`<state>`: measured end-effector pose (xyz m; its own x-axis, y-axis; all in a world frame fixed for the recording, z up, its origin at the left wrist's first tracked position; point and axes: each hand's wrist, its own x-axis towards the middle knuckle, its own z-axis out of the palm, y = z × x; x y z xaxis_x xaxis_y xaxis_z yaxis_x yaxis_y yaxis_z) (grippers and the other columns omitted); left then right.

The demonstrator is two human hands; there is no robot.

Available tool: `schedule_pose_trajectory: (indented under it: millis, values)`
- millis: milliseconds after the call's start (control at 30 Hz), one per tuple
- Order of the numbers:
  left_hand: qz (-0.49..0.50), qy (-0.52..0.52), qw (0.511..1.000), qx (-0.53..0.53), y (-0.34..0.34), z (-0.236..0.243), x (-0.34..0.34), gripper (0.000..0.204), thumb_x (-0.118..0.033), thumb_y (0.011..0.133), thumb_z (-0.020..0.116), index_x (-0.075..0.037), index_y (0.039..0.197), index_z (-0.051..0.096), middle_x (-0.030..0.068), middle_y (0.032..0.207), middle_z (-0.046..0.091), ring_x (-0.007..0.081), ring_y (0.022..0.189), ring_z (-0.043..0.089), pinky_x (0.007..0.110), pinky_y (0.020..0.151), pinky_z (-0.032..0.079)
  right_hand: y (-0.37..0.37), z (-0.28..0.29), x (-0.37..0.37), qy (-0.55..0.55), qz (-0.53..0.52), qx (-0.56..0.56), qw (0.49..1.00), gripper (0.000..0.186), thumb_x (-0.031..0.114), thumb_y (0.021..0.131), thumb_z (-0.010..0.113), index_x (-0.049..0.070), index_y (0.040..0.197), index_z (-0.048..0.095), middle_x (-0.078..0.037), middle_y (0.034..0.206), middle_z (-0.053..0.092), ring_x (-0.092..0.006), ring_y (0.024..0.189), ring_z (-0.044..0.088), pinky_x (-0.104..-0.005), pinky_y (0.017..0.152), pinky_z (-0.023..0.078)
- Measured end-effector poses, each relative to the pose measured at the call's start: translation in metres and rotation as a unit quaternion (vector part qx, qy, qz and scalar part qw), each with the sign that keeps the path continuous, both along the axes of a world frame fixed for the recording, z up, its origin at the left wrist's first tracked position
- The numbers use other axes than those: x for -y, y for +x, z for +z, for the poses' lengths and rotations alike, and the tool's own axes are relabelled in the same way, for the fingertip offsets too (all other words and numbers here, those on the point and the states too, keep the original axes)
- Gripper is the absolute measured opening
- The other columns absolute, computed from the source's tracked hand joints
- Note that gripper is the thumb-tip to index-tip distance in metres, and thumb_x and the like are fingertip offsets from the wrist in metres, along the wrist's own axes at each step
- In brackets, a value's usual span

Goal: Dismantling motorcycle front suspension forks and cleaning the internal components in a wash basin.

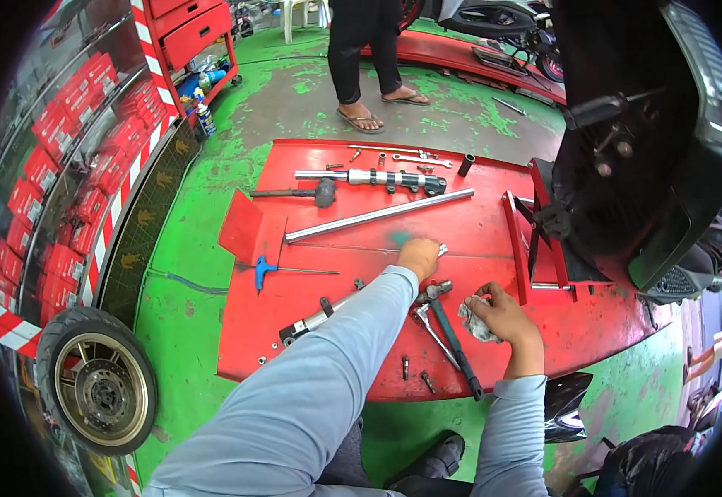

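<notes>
Blue T-handle hex key: seen on the red platform (485, 228) at the left, blue T-handle hex key (264, 269), its thin shaft pointed toward the left forearm.
Fork leg: silver and black, fork leg (311, 320), partly covered by the left sleeve.
Steel tube: long, bare and shiny, steel tube (380, 215), laid at a slant beyond the left hand.
Left hand: left hand (419, 258) held low over the platform, its fingers curled; whether anything is pinched cannot be told.
Silvery piece: small and bright, silvery piece (442, 249), shown at the left fingertips, largely hidden.
Ratchet and hammer: ratchet (439, 340) and dark-handled hammer (452, 339), laid side by side between the hands, nearer the body.
Rag: crumpled, greyish white and smudged, rag (477, 325), held above the platform just right of the hammer.
Right hand: right hand (503, 316) bent inward, the rag pinched between thumb and fingers.
</notes>
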<state>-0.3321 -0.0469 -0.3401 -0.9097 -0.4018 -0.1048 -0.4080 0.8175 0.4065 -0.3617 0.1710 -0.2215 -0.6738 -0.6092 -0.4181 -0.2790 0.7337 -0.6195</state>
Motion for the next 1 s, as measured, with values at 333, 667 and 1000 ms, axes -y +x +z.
schedule_pose_trajectory:
  millis: [333, 667, 1000]
  values:
    - [-0.022, 0.015, 1.000, -0.004, -0.019, -0.016, 0.004, 0.016, -0.017, 0.077, 0.068, -0.014, 0.092, 0.072, 0.0137, 0.100, 0.070, 0.0325, 0.093, 0.068, 0.045, 0.083, 0.053, -0.001, 0.030, -0.013, 0.124, 0.230, 0.064, 0.963, 0.048, 0.041, 0.085, 0.067, 0.000, 0.110, 0.063, -0.018, 0.096, 0.070, -0.0306, 0.088, 0.068, -0.0387, 0.079, 0.052]
    - [0.028, 0.068, 0.997, -0.009, 0.028, 0.052, 0.078, 0.041, -0.032, 0.076, 0.069, -0.007, 0.108, 0.069, 0.0162, 0.108, 0.069, 0.0328, 0.100, 0.066, 0.040, 0.089, 0.051, -0.011, 0.027, -0.057, 0.179, 0.261, 0.001, 0.949, 0.053, 0.031, 0.078, 0.068, 0.006, 0.123, 0.055, -0.018, 0.108, 0.067, -0.0301, 0.098, 0.065, -0.0390, 0.084, 0.050]
    - [0.203, -0.048, 0.978, 0.020, 0.127, 0.063, 0.167, 0.025, -0.027, 0.078, 0.067, -0.013, 0.098, 0.073, 0.0170, 0.099, 0.070, 0.0339, 0.094, 0.067, 0.044, 0.084, 0.052, 0.082, 0.027, 0.033, -0.014, 0.397, 0.122, 0.910, 0.043, 0.032, 0.088, 0.064, 0.003, 0.119, 0.057, -0.017, 0.104, 0.065, -0.0267, 0.095, 0.064, -0.0385, 0.082, 0.050]
